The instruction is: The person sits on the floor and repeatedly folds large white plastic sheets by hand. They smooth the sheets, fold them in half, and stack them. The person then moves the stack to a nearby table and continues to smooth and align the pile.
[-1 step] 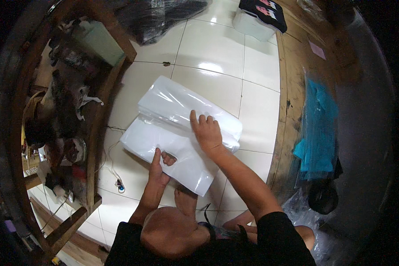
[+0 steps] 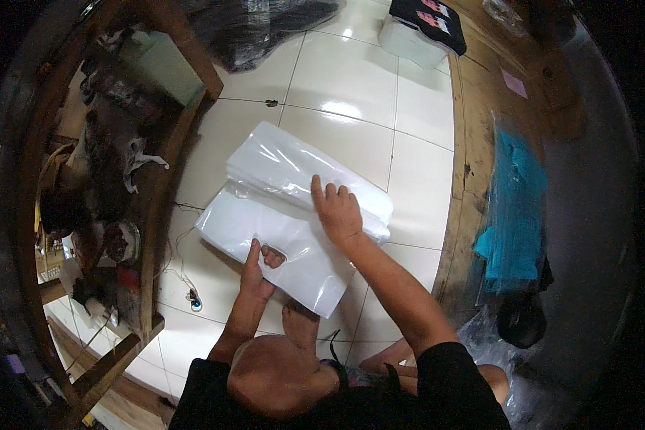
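Observation:
A glossy white plastic bag [image 2: 261,222] with a cut-out handle hole lies over the floor in front of me, its far part folded or rolled into a thick flap. Whether it is one bag or several stacked is unclear. My left hand [image 2: 258,269] grips the near edge at the handle hole. Its thumb lies on top, and fingertips show through the opening. On the folded flap rests my right hand [image 2: 338,215], index finger stretched forward and the other fingers slightly bent. My bare foot [image 2: 301,326] is partly hidden under the bag's near corner.
A wooden rack [image 2: 166,186] with cluttered shelves stands left. Right is a wooden board [image 2: 453,193] beside turquoise plastic-wrapped material [image 2: 516,215]. Dark plastic-wrapped goods [image 2: 265,32] and a box with black cloth [image 2: 416,43] are far off. A thin cord [image 2: 186,276] lies on the tiles.

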The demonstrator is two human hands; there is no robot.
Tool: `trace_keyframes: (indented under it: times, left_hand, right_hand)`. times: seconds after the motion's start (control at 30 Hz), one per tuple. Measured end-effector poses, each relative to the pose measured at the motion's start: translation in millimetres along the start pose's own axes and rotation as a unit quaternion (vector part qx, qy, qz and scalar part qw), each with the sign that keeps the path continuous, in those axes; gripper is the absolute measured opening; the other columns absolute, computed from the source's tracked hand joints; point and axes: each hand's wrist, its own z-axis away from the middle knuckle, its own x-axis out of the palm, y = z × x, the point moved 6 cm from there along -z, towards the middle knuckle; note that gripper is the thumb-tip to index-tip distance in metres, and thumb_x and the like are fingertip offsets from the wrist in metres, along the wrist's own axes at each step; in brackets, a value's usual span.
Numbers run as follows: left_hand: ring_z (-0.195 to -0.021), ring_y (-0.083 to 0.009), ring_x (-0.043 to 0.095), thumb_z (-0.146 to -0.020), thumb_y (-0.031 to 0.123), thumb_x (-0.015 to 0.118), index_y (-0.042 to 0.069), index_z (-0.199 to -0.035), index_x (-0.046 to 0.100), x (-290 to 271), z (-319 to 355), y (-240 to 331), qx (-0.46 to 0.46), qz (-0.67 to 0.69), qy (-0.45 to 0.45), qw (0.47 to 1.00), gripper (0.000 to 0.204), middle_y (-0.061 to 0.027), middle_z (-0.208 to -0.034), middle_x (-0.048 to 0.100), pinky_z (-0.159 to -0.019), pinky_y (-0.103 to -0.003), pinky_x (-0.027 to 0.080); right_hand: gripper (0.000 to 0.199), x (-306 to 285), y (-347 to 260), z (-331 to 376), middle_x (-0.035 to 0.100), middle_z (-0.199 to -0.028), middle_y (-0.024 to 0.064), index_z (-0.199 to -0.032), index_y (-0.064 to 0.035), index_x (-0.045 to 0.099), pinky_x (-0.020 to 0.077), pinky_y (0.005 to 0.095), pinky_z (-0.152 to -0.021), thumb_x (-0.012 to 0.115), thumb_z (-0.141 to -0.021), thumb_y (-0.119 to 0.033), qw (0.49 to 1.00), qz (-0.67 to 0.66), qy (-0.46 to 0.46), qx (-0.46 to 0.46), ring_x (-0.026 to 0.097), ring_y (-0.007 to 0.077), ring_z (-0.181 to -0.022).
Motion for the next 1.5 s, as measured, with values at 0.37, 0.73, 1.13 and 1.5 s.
trace_keyframes:
  times: [0.37, 0.73, 1.13, 1.5]
  left_hand:
    - [-0.051, -0.0102, 0.032, -0.094, 0.042, 0.055, 0.014, -0.069, 0.042, -48.3, 3.2, 34.8, -0.055, -0.043, 0.078, 0.994, 0.040, 0.0029, -0.059, 0.034, -0.055, -0.023, 0.037]
    - [-0.052, -0.0115, 0.032, -0.094, 0.040, 0.056, 0.012, -0.075, 0.044, -66.2, -6.9, 39.5, -0.068, -0.044, 0.098, 0.992, 0.036, 0.0018, -0.060, 0.034, -0.051, -0.024, 0.034]
    - [-0.052, -0.0118, 0.034, -0.094, 0.041, 0.055, 0.010, -0.076, 0.046, -69.8, -2.4, 44.1, -0.037, -0.087, 0.138, 0.986, 0.037, 0.0009, -0.060, 0.036, -0.054, -0.025, 0.036]
    - [-0.050, -0.0118, 0.036, -0.094, 0.043, 0.055, 0.011, -0.075, 0.045, -75.8, -3.8, 41.3, -0.053, -0.059, 0.093, 0.992, 0.038, 0.0014, -0.058, 0.038, -0.059, -0.029, 0.042]
  right_hand:
    - [0.078, 10.3, 148.7, -60.5, 0.053, -0.122, 0.0257, -0.142, -0.0067, 0.025, 0.0445, 0.0463, -0.096, 0.068, -0.080, -0.023, 0.943, -0.199, -0.250, 0.091, 0.054, 0.0388, -0.113]
    - [0.027, 13.6, -28.3, -2.6, 0.052, -0.120, 0.0071, -0.111, -0.0152, 0.054, 0.0187, 0.0551, -0.115, 0.055, -0.086, -0.025, 0.861, 0.026, -0.185, -0.472, 0.047, 0.0255, -0.119]
    - [0.043, 5.7, 146.7, -109.6, 0.042, -0.140, 0.0123, -0.128, -0.0128, 0.052, 0.0179, 0.0501, -0.116, 0.057, -0.086, -0.018, 0.956, 0.104, -0.160, -0.224, 0.034, 0.0276, -0.134]
    - [0.055, 62.9, 199.1, -109.1, 0.057, -0.106, 0.0215, -0.135, -0.0014, 0.041, 0.0396, 0.0440, -0.096, 0.055, -0.086, -0.020, 0.939, -0.229, -0.235, 0.104, 0.048, 0.0359, -0.106]
